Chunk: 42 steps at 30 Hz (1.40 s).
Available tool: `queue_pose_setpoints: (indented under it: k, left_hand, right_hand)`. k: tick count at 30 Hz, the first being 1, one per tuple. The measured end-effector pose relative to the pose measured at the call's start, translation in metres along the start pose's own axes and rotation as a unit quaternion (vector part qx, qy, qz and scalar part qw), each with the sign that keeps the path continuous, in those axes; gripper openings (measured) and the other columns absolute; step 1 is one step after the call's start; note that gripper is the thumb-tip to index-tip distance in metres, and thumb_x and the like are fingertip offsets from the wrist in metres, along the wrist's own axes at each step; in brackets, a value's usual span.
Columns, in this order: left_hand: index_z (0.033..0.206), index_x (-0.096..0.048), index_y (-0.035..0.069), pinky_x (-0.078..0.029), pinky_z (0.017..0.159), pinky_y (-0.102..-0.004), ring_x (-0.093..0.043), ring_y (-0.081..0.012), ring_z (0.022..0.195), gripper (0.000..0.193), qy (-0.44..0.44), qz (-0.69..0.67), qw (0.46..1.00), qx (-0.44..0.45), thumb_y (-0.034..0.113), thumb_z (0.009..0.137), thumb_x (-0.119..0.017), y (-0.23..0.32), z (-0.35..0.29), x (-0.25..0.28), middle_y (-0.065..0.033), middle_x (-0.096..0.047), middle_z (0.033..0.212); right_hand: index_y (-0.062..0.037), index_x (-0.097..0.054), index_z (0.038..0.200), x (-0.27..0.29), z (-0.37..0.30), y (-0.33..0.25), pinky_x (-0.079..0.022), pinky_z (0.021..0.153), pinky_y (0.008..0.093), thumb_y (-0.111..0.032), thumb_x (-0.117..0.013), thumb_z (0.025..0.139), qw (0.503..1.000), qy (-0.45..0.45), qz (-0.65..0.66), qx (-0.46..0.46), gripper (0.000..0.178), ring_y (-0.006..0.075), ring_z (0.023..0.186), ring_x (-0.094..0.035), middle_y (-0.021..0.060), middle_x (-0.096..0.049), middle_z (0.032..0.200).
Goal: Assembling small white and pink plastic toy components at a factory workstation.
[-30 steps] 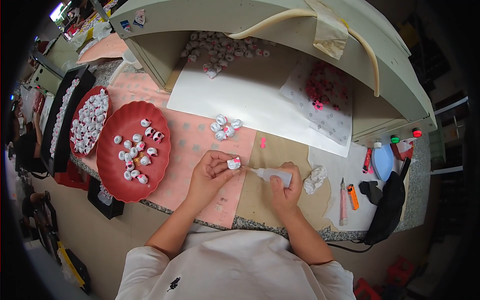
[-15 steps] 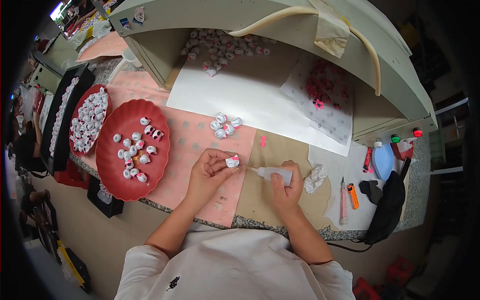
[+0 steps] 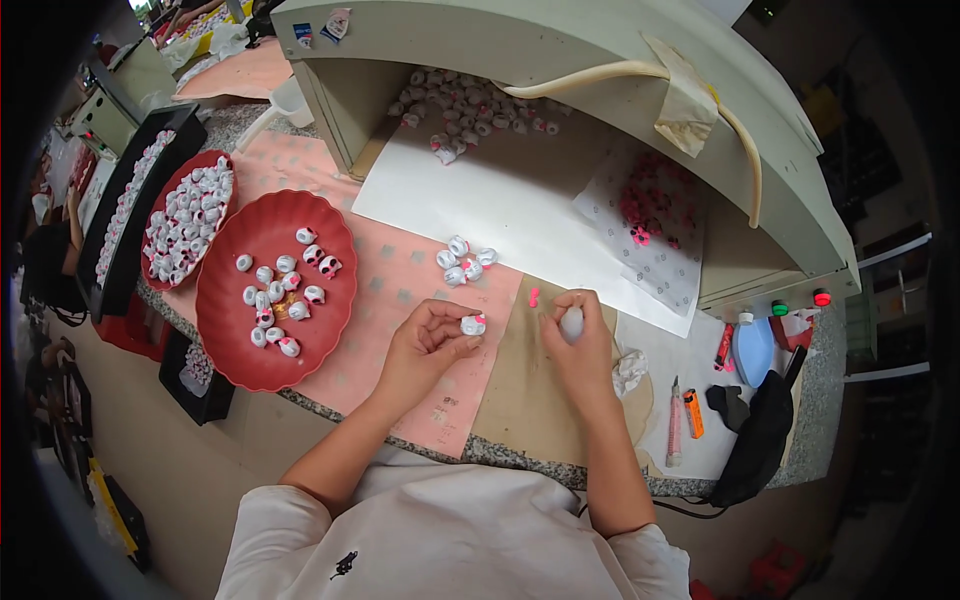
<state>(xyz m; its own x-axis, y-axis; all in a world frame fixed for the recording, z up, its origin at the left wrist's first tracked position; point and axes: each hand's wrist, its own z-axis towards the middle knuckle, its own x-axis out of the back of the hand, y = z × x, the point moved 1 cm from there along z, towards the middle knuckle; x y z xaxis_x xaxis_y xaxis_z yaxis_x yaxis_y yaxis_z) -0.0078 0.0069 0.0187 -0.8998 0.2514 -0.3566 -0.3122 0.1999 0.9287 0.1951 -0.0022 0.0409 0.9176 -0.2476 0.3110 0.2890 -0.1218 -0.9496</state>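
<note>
Your left hand (image 3: pixel 430 340) is closed on a small white bead (image 3: pixel 473 325), pinched between thumb and fingertips, with its pink patch toward the upper right. Your right hand (image 3: pixel 580 350), level with the left and a short gap away, is wrapped around a pale bottle (image 3: pixel 572 323); you have its rounded end facing up, and its nozzle is hidden. A pink bow (image 3: pixel 533 297) lies just beyond your right fingertips, on the side toward your left hand; whether you are touching it is unclear.

Ahead of your left hand sits a small cluster of white beads (image 3: pixel 457 245) on the pink sheet (image 3: pixel 345 380). Below your right hand spreads brown paper (image 3: pixel 530 420). Well to the left of your left hand is a red plate (image 3: pixel 225 345) with loose beads scattered in it. Just right of your right wrist you have a crumpled tissue (image 3: pixel 630 371), and farther right a pink knife (image 3: pixel 674 425), an orange lighter (image 3: pixel 693 414) beside it, and a blue dish (image 3: pixel 752 350). Far ahead of your right hand, pink pieces (image 3: pixel 640 235) lie on patterned paper (image 3: pixel 665 270).
</note>
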Motion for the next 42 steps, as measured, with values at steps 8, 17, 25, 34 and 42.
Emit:
queue_pose_setpoints:
  k: [8,17,25,34,42]
  left_hand:
    - [0.11,-0.051,0.0,-0.051,0.079,-0.0255,-0.057,-0.0115,0.092,0.032,-0.011,-0.023,0.999,-0.026,-0.002,0.08,-0.063,0.024,-0.067,0.025,-0.006,-0.056,0.099]
    - [0.107,-0.051,0.002,-0.049,0.077,-0.0244,-0.055,-0.0104,0.091,0.032,-0.031,-0.051,0.995,-0.078,-0.003,0.078,-0.063,0.024,-0.093,0.034,-0.0054,-0.055,0.099]
    - [0.107,-0.055,0.0,-0.049,0.081,-0.0242,-0.059,-0.0114,0.091,0.026,-0.02,-0.02,0.999,-0.02,-0.001,0.083,-0.062,-0.001,-0.038,0.036,-0.0068,-0.061,0.099]
    - [0.113,-0.053,-0.001,-0.05,0.085,-0.0282,-0.059,-0.0146,0.098,0.029,-0.047,0.024,0.999,-0.001,-0.004,0.084,-0.058,-0.004,-0.018,0.009,-0.0081,-0.06,0.106]
    - [0.113,-0.054,-0.001,-0.052,0.082,-0.0285,-0.062,-0.0165,0.094,0.028,-0.047,0.101,0.994,-0.016,-0.002,0.086,-0.058,-0.005,-0.015,0.006,-0.0092,-0.061,0.107]
  right_hand:
    - [0.001,-0.059,0.086,-0.035,-0.049,-0.065,-0.046,0.07,0.0361,-0.009,-0.061,0.08,0.941,-0.065,-0.285,0.169,0.012,0.0326,0.076,-0.06,0.0197,-0.061,0.083]
    - [-0.0044,-0.052,0.095,-0.055,-0.109,-0.051,-0.043,0.058,0.0186,-0.008,-0.06,0.085,0.954,-0.137,0.226,-0.142,0.013,0.0091,0.067,-0.054,0.0062,-0.06,0.081]
    - [-0.0049,-0.054,0.093,-0.056,-0.056,-0.005,-0.048,0.064,0.0256,-0.006,-0.059,0.086,0.891,-0.211,0.346,-0.203,0.009,0.0139,0.073,-0.057,0.0062,-0.06,0.085]
    - [-0.0026,-0.055,0.092,-0.035,-0.035,0.002,-0.05,0.066,0.0252,-0.004,-0.06,0.085,0.908,-0.23,0.295,-0.191,0.009,0.0128,0.073,-0.059,0.0062,-0.061,0.084]
    - [-0.0032,-0.053,0.088,-0.035,-0.033,0.008,-0.051,0.064,0.0249,-0.002,-0.06,0.085,0.923,-0.206,0.279,-0.165,0.008,0.0136,0.073,-0.06,0.0072,-0.061,0.083]
